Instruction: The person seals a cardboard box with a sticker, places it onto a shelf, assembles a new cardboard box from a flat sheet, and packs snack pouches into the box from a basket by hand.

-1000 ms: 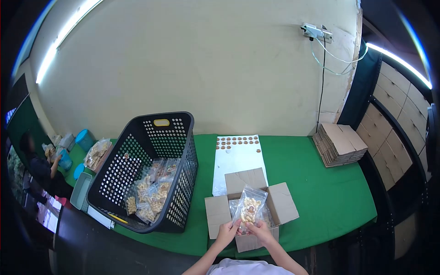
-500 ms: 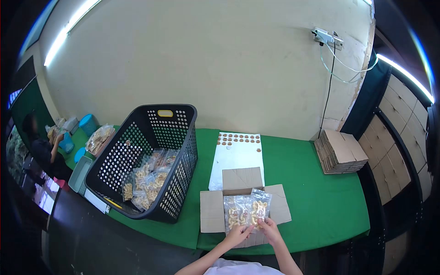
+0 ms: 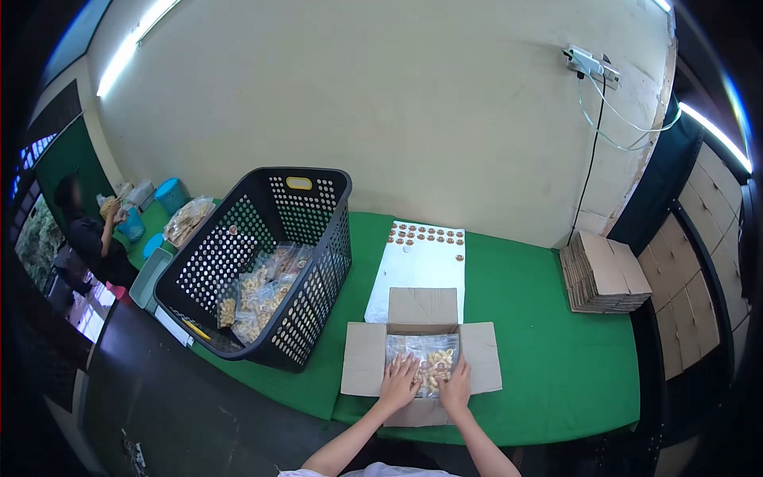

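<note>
Fingers of left hand spread, partly hiding bags; whether right hand grips, I cannot tell.

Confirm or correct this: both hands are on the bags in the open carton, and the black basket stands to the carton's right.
One error: the head view shows the black basket to the left of the open carton. Left hand and right hand are indeed on the bags in it.

Beige wall, bright tube light
</note>
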{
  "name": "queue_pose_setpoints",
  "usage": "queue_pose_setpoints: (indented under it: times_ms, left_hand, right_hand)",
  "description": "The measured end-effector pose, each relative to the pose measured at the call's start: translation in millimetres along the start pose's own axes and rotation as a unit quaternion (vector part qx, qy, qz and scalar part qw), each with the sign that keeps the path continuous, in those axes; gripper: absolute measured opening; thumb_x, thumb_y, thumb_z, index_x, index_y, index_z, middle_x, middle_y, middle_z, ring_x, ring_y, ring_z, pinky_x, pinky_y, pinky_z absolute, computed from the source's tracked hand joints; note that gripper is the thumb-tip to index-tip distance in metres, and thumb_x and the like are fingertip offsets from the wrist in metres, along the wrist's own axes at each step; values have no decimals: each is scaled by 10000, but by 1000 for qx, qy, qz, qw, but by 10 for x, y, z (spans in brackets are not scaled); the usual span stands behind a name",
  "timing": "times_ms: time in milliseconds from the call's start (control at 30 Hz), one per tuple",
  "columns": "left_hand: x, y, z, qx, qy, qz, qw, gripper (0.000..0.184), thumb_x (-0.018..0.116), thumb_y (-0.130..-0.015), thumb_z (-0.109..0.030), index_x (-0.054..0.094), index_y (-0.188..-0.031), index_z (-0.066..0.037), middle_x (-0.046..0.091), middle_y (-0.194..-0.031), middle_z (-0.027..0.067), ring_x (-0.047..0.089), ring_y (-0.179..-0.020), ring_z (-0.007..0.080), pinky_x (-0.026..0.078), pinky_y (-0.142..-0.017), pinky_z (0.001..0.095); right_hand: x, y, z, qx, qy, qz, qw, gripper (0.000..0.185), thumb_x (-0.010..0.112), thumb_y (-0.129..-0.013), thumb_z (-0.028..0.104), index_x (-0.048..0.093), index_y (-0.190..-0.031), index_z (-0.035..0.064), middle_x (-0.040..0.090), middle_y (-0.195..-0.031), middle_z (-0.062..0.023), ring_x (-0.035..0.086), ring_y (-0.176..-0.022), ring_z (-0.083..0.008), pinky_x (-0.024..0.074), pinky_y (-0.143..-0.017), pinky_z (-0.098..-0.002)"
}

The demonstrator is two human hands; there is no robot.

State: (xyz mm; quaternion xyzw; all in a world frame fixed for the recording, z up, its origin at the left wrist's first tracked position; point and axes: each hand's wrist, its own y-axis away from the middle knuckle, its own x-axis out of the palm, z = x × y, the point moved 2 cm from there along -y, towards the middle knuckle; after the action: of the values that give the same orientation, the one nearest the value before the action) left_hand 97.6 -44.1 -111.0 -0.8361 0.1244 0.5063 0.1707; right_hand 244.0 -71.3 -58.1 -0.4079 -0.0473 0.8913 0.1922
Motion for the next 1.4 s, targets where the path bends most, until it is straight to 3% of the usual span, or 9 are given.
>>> queue_pose_setpoints:
  times_ms: [33,133,233,333,533,633,933,1233,1400]
  left_hand:
    - [2,9,0,-1,-3,2,1000,560,460,-855,-365,340,-1345,-121,244,-1435,85,184,-1329,316,181,-1033,503]
    - [3,20,-2,5,-29,18,999,571,471,-848,-360,331,-1353,-133,232,-1442,76,166,-1335,313,174,-1037,500]
    - [-13,12,-5,6,-27,28,999,583,480,-840,-359,327,-1356,-136,229,-1444,74,161,-1338,310,166,-1039,501]
    - [6,-5,1,5,-26,35,999,593,487,-836,-360,320,-1360,-138,224,-1446,76,156,-1340,310,149,-1044,511]
    - [-119,17,-107,-12,-2,-16,1000,623,465,-847,-393,269,-1385,-148,142,-1470,89,110,-1354,298,90,-1053,540]
    - [-20,5,-47,-14,-30,48,998,632,467,-850,-394,253,-1391,-146,111,-1476,90,95,-1359,281,79,-1051,551]
    - [-154,125,-162,5,26,-18,999,590,492,-852,-358,325,-1343,-78,235,-1437,105,195,-1332,294,139,-1071,471]
    - [-145,55,-72,66,122,-23,990,449,544,-834,-250,451,-1218,-38,368,-1353,135,308,-1279,306,237,-1043,468]
    - [-173,75,-42,37,108,-126,985,407,558,-821,-199,470,-1168,-6,448,-1232,163,389,-1197,331,247,-1034,457]
  right_hand:
    - [30,35,0,-37,5,-30,999,411,589,-742,85,506,-1140,21,460,-1190,-222,436,-1108,-391,369,-908,-434]
    - [204,95,-82,-135,145,23,980,421,508,-776,70,490,-1195,38,353,-1314,-217,336,-1206,-409,311,-979,-442]
    - [206,43,-110,-227,162,86,956,417,446,-790,40,489,-1205,40,343,-1328,-225,315,-1241,-390,271,-1015,-468]
    - [375,3,-294,-178,52,160,970,427,453,-793,62,489,-1218,57,314,-1352,-229,282,-1270,-377,234,-1036,-477]
    - [205,53,-134,-191,145,113,964,476,503,-764,86,455,-1235,41,325,-1345,-218,298,-1265,-353,255,-1032,-452]
    - [311,18,-283,-173,71,161,969,541,529,-740,80,400,-1263,38,308,-1347,-217,296,-1258,-368,267,-1028,-446]
    - [157,171,-198,-160,59,128,977,540,501,-759,63,358,-1278,20,262,-1352,-251,274,-1252,-408,257,-1026,-471]
    - [127,333,-288,-117,53,103,986,514,500,-754,43,393,-1254,-5,287,-1325,-269,298,-1226,-415,281,-1008,-462]
    - [97,264,-258,-97,17,61,993,427,517,-733,30,461,-1151,-30,360,-1257,-251,370,-1153,-407,333,-963,-448]
